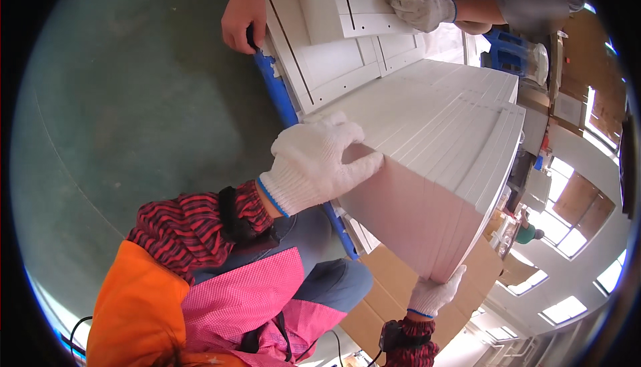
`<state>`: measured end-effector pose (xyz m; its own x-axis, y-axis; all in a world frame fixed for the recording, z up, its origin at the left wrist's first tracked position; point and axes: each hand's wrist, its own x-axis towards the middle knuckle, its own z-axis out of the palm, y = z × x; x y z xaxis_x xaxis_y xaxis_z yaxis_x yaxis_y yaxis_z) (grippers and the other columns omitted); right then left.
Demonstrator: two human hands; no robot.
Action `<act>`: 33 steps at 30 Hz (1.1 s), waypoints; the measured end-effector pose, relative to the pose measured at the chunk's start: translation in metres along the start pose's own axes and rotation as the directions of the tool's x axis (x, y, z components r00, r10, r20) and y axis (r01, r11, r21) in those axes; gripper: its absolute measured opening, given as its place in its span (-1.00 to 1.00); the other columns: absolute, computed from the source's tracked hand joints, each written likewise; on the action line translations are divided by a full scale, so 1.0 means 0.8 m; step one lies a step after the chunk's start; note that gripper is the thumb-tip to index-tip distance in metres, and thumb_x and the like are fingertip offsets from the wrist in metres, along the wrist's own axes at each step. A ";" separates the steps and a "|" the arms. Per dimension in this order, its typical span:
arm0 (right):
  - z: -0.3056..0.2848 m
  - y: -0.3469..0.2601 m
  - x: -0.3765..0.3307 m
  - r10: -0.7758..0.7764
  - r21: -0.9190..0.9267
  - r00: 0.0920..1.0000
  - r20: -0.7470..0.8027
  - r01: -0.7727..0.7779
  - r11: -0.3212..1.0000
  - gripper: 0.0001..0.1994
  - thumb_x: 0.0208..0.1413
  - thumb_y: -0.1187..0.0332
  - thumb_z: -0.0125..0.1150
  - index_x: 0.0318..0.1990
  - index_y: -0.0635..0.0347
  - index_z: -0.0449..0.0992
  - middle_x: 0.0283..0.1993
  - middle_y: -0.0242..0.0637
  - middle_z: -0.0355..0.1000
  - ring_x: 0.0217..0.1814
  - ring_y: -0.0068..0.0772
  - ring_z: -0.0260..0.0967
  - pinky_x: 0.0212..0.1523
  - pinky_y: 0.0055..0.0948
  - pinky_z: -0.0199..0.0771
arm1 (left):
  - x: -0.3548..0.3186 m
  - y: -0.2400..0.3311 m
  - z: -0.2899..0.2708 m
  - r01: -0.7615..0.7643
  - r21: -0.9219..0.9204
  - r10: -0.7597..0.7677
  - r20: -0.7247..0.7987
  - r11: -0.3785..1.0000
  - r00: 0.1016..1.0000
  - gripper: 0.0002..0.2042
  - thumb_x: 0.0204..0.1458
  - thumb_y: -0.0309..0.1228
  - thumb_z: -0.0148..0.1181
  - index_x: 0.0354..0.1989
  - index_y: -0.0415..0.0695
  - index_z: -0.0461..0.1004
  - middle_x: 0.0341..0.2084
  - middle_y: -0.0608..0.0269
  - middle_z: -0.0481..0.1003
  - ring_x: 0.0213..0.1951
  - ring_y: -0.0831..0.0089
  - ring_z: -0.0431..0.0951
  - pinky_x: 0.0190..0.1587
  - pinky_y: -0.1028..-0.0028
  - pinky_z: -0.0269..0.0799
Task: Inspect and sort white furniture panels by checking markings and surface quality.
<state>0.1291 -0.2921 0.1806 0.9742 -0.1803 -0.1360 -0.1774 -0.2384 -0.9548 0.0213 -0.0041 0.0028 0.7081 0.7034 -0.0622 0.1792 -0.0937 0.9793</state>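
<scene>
Lying between the two hands, a thick stack of white panels point(414, 217) stretches away beyond the fingers. Brown cardboard point(387, 290) sits beside the right ones; grooved white panels point(340, 90) lie past the left. The gloved left hand point(307, 160) spreads thumb and fingers at a near corner; the gloved right hand point(435, 295) touches the lower corner, finger grip hidden, so I cannot tell.
</scene>
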 end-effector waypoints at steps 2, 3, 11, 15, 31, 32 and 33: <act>-0.005 -0.002 0.002 0.006 -0.075 0.999 -0.037 -0.009 0.997 -0.42 0.47 -0.04 -0.05 0.41 0.22 0.27 0.34 -0.25 0.31 0.28 -0.31 0.31 0.15 -0.26 0.41 | 0.000 0.001 -0.002 0.000 0.006 -0.001 0.013 1.000 1.000 -0.63 0.00 -0.01 0.36 -0.26 -0.08 0.64 -0.28 0.22 0.60 -0.29 0.15 0.65 -0.25 0.27 0.56; -0.007 -0.001 0.003 0.013 -0.100 0.999 -0.042 -0.017 0.995 -0.41 0.47 -0.04 -0.05 0.41 0.22 0.27 0.34 -0.25 0.31 0.28 -0.31 0.30 0.15 -0.27 0.42 | 0.000 0.001 -0.003 0.012 0.016 -0.012 0.025 1.000 1.000 -0.64 -0.01 -0.04 0.40 -0.24 -0.07 0.65 -0.26 0.25 0.62 -0.30 0.18 0.66 -0.23 0.32 0.57; -0.012 0.011 0.009 -0.113 -0.191 0.993 -0.021 0.107 0.976 -0.42 0.46 0.03 0.03 0.43 0.26 0.24 0.32 -0.21 0.33 0.21 -0.33 0.37 0.06 -0.37 0.48 | 0.002 0.001 0.001 0.071 0.027 -0.072 0.037 0.997 0.997 -0.69 0.01 -0.13 0.40 -0.22 -0.09 0.66 -0.28 0.22 0.63 -0.32 0.20 0.64 -0.25 0.34 0.54; 0.005 0.009 0.005 0.005 0.044 0.992 -0.123 0.000 0.999 -0.42 0.44 0.06 0.08 0.43 0.25 0.26 0.28 -0.21 0.38 0.21 -0.32 0.41 0.07 -0.35 0.49 | 0.005 -0.001 0.007 -0.015 0.050 0.016 -0.013 0.999 1.000 -0.70 0.02 -0.16 0.41 -0.21 -0.11 0.67 -0.31 0.16 0.62 -0.39 0.25 0.60 -0.28 0.37 0.51; 0.057 0.258 -0.040 0.646 0.896 0.749 -0.147 -0.176 0.408 -0.35 0.40 0.16 -0.04 0.49 0.41 0.07 0.51 0.22 0.10 0.57 0.12 0.08 0.55 0.00 0.10 | -0.015 -0.024 0.048 0.175 -0.175 -0.199 -0.130 0.969 0.971 -0.59 0.36 -0.12 -0.05 0.04 -0.26 0.46 -0.08 0.00 0.60 -0.55 0.53 0.48 -0.53 0.61 0.46; 0.081 0.276 -0.047 0.693 0.914 0.705 -0.152 -0.167 0.370 -0.44 0.41 0.30 -0.07 0.46 0.40 0.13 0.47 0.18 0.18 0.52 0.11 0.16 0.53 0.00 0.14 | -0.018 -0.026 0.046 0.144 -0.160 -0.163 -0.116 0.977 0.980 -0.58 0.37 -0.09 -0.08 0.05 -0.23 0.46 -0.10 0.00 0.60 -0.55 0.53 0.47 -0.54 0.62 0.42; 0.097 0.290 -0.047 0.723 0.927 0.678 -0.135 -0.171 0.334 -0.52 0.35 0.49 -0.08 0.39 0.41 0.24 0.39 0.14 0.29 0.42 0.07 0.30 0.45 -0.04 0.30 | -0.021 -0.028 0.047 0.097 -0.143 -0.112 -0.099 0.985 0.989 -0.57 0.37 -0.06 -0.10 0.07 -0.20 0.45 -0.11 0.01 0.61 -0.54 0.54 0.46 -0.55 0.64 0.38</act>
<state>0.0617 -0.2667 -0.0562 0.5134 -0.4236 -0.7463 -0.0964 0.8357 -0.5407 0.0312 -0.0402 -0.0253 0.6121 0.7760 -0.1523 0.1478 0.0769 0.9860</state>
